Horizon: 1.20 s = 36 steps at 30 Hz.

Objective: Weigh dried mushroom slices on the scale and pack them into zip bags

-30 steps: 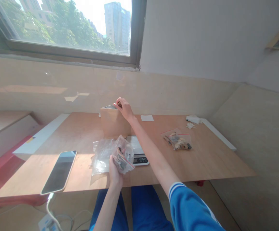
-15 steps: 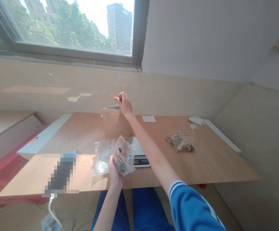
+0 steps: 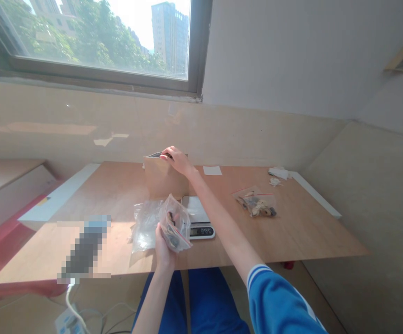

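My left hand (image 3: 164, 249) is closed around a clear zip bag (image 3: 176, 225) with a red seal line. The bag's mouth gapes, and small dark and tan pieces show inside. At the top of a standing brown paper bag (image 3: 164, 178), my right hand (image 3: 176, 160) is bent over the opening with its fingers curled. Something dark shows under the fingertips, too small to name. Between the paper bag and me lies a digital kitchen scale (image 3: 202, 232), partly covered by my right forearm and the zip bag.
Clear empty plastic bags (image 3: 145, 229) lie left of the scale. A second zip bag (image 3: 257, 204) with tan and dark pieces rests to the right. A white card (image 3: 212, 170) and crumpled white scraps (image 3: 278, 173) lie further back. A blurred-out object (image 3: 85, 250) with a white cable is at left.
My right hand has come down from above the paper bag to its opening, with the small brown piece now mostly hidden. My left hand keeps its hold on the zip bag.
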Available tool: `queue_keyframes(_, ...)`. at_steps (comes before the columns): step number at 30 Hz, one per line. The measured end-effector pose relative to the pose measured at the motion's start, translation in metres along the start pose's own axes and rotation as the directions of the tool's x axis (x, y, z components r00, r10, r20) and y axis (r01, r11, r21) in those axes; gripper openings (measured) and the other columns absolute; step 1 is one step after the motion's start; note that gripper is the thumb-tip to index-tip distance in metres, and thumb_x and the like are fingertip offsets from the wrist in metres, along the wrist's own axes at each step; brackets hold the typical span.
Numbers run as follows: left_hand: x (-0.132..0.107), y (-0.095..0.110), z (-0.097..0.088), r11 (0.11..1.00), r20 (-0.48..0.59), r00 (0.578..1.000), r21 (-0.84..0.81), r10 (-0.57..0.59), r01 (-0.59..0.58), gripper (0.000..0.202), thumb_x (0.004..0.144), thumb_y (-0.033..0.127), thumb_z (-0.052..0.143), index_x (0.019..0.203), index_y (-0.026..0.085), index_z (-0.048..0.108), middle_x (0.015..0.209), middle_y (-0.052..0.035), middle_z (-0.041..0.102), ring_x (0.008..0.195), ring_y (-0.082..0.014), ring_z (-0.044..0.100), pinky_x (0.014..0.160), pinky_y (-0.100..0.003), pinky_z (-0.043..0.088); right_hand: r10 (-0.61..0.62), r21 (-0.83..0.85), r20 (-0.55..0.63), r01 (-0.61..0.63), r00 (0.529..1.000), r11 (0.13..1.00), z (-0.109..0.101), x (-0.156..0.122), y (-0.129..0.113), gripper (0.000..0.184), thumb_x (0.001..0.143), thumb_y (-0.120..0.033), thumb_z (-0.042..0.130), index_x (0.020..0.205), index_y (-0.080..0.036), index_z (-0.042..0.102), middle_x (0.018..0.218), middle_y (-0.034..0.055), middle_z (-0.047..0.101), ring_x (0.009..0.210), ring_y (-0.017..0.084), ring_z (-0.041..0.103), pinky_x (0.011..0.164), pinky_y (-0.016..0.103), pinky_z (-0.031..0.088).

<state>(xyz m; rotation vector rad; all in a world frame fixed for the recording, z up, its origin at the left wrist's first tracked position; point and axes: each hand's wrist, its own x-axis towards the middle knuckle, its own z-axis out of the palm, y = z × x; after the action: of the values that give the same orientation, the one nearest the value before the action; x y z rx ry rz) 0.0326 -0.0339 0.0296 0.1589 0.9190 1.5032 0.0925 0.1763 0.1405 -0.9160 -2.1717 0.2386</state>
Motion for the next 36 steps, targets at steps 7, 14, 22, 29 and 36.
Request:
queue_keyframes(7,-0.001,-0.002,0.0,0.998,0.033,0.997,-0.022,0.063,-0.063,0.041,0.083,0.037,0.04,0.117,0.023,0.058,0.099,-0.0036,0.069,0.097,-0.0185,0.063,0.085,-0.031,0.048,0.048,-0.065,0.022,-0.047,0.999,0.997,0.006,-0.011,-0.013,0.019,0.09,-0.021,0.046,0.102,-0.017,0.059,0.13,0.0103,0.05,0.128,0.021,0.036,0.108,0.042,0.019)
queue_keyframes(14,-0.002,0.006,0.003,0.994,-0.014,0.994,-0.002,0.106,-0.107,0.038,0.085,0.036,0.042,0.116,0.022,0.059,0.096,-0.0043,0.07,0.094,-0.0157,0.063,0.078,-0.026,0.05,0.223,0.512,-0.017,-0.183,0.975,0.84,-0.037,-0.079,-0.077,0.027,0.088,-0.015,0.03,0.099,-0.017,0.055,0.091,0.0036,0.061,0.085,0.012,0.058,0.079,0.027,0.046)
queue_keyframes(22,0.004,0.006,0.001,0.954,0.116,0.955,0.094,0.274,-0.285,0.042,0.087,0.044,0.037,0.116,0.022,0.058,0.111,-0.0045,0.065,0.104,-0.0146,0.059,0.091,-0.028,0.045,0.158,0.32,0.334,-0.27,0.929,0.908,-0.037,-0.159,-0.101,0.012,0.081,-0.016,0.05,0.092,-0.017,0.056,0.1,0.0056,0.056,0.096,0.016,0.054,0.084,0.029,0.043)
queue_keyframes(29,-0.001,0.012,-0.001,0.802,0.167,0.905,0.421,0.392,-0.425,0.049,0.089,0.049,0.03,0.128,0.025,0.049,0.128,-0.0039,0.054,0.126,-0.0172,0.042,0.106,-0.033,0.031,0.083,0.306,0.444,-0.238,0.892,0.922,-0.022,-0.153,-0.096,0.022,0.074,-0.027,0.064,0.059,-0.017,0.051,0.067,-0.0025,0.051,0.069,0.012,0.051,0.065,0.023,0.041)
queue_keyframes(36,-0.001,0.023,-0.003,0.813,0.119,0.938,0.471,0.325,-0.342,0.05,0.088,0.051,0.033,0.124,0.022,0.052,0.117,-0.0056,0.062,0.11,-0.0183,0.056,0.092,-0.031,0.045,0.121,0.32,0.513,-0.32,0.85,0.892,-0.014,-0.159,-0.1,0.013,0.078,-0.022,0.058,0.088,-0.018,0.065,0.074,-0.001,0.063,0.066,0.012,0.057,0.058,0.02,0.04)
